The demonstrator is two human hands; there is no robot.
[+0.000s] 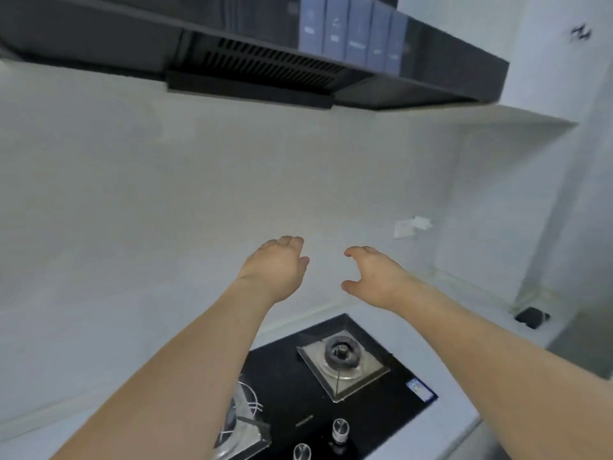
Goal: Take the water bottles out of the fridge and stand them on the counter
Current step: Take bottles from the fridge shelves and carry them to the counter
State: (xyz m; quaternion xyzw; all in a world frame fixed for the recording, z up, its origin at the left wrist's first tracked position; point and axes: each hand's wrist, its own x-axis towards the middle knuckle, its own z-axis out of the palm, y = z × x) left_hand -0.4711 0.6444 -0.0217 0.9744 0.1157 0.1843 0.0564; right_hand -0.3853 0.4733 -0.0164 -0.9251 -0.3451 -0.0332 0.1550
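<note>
Head cam is pointed at the stove corner of a kitchen, picture's a bit smeary. Both arms are stretched out forward over the cooktop, bare forearms, hands up in the air in front of the pale backsplash wall (166, 180). Left hand (277, 270) has its fingers loosely bent and held together, gripping nothing. Right hand (373, 277) is cupped like a claw, thumb and fingers spread apart with a gap between them, also gripping nothing. The two hands are near each other but not touching.

Water bottles and fridge: neither shows up anywhere in this view, so can't say where they are. Only counter (457, 330) you can see is the pale strip to the right of the hob and behind it.

Under the arms there's a black glass gas hob (391, 386) with one burner (341, 351) on a square steel plate, a second burner (242, 423) partly hidden by the left forearm, and two round knobs (340, 429) at the front edge. Dark range hood (265, 68) up top with a row of bluish boxes (351, 28) standing on it. White wall socket (406, 229) on the backsplash to the right, and a small black object (532, 317) in the far right corner, too blurry to tell what it is
</note>
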